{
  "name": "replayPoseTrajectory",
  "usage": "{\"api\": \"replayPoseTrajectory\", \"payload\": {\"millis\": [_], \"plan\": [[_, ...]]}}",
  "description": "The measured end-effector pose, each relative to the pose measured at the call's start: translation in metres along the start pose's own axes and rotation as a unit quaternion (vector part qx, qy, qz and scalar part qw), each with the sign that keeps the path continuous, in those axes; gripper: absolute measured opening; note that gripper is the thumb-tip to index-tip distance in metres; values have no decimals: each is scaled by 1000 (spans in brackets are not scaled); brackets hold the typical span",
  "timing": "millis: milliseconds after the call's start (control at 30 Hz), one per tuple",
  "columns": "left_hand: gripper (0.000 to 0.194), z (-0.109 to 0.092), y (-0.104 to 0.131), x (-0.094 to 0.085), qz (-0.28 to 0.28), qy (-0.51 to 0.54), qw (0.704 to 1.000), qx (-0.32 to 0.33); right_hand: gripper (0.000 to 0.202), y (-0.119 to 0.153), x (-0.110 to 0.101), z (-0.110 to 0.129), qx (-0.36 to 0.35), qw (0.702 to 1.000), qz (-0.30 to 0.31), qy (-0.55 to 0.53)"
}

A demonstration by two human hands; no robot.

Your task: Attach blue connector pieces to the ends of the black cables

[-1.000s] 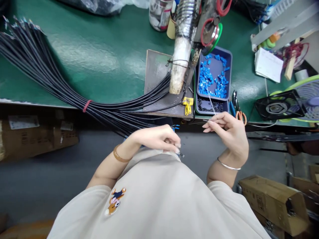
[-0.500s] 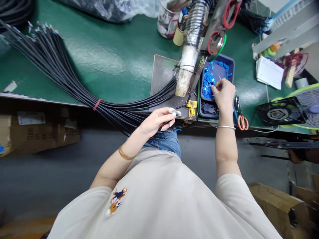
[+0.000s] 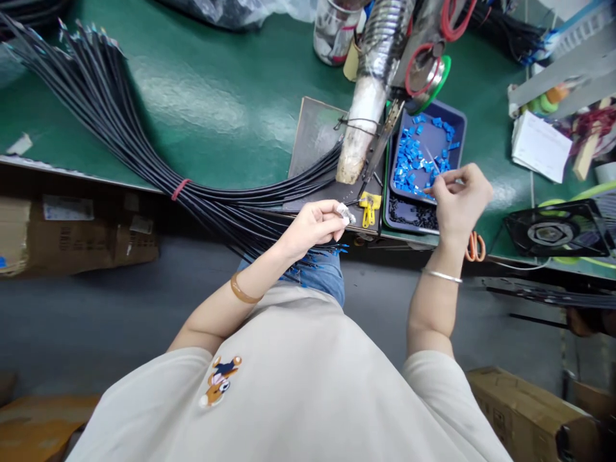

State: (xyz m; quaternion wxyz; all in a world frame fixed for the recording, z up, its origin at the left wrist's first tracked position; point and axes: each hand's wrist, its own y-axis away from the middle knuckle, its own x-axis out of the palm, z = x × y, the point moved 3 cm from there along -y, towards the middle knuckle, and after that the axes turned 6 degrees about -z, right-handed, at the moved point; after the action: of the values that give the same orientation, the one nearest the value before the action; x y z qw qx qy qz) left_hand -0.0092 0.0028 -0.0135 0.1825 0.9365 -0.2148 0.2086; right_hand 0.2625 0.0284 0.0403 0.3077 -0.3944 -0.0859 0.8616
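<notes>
My left hand is closed in a pinch at the bench edge, in front of the brown board; whitish wrapping covers its fingertips, and what it holds is too small to name. My right hand is closed at the right front corner of the purple tray, pinching a thin tool that points into the blue pieces. Below it sits a second tray with small black pieces. A red tie binds the black cables, some with blue ends beside my left hand.
A silver duct with a white nozzle hangs over the board. Yellow clips lie near the board's front. Orange-handled scissors, a black fan and papers are at the right. A metal can stands behind.
My right hand has moved right and toward me, from over the blue pieces to the tray's corner. My left hand has shifted slightly right. The view has shifted a little.
</notes>
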Motion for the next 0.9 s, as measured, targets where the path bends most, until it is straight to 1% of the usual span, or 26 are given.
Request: {"api": "replayPoseTrajectory", "payload": {"millis": [33,67,100,133,167,200,233,300,367,400,500,600,800,900], "plan": [[16,-1,-1,1,-3,-4,1000,2,13,16,-5,11,-37,998,-45,-18],[17,-1,-1,2,-6,-9,1000,3,9,34,-7,23,-70,995,-70,-23],[18,-2,-2,3,-8,-13,1000,4,9,52,-8,34,-99,991,-82,-25],[19,-2,-3,4,-10,-17,1000,5,8,69,-6,45,-124,988,-80,-35],[20,-2,-3,5,-11,-22,1000,7,5,86,-3,53,-142,986,-64,-56],[21,-3,-4,6,-12,-27,999,11,3,100,1,59,-149,984,-50,-82],[21,-3,-4,7,-15,-31,999,18,3,111,5,64,-145,983,-32,-109],[19,-4,-4,9,-21,-38,998,34,4,127,14,66,-102,980,7,-171],[18,-4,-4,11,-30,-47,997,48,4,134,20,65,-54,974,22,-220],[17,-5,-4,12,-35,-53,997,52,4,136,22,66,-40,972,21,-230],[14,-5,-3,14,-45,-74,995,59,6,136,22,69,-47,975,11,-219],[12,-5,-2,14,-46,-90,993,61,6,135,22,71,-53,973,27,-222],[15,-4,0,13,-36,-93,995,31,7,136,26,69,-9,959,67,-274],[18,-4,0,14,-30,-91,995,33,9,135,25,67,9,960,56,-273]]}}
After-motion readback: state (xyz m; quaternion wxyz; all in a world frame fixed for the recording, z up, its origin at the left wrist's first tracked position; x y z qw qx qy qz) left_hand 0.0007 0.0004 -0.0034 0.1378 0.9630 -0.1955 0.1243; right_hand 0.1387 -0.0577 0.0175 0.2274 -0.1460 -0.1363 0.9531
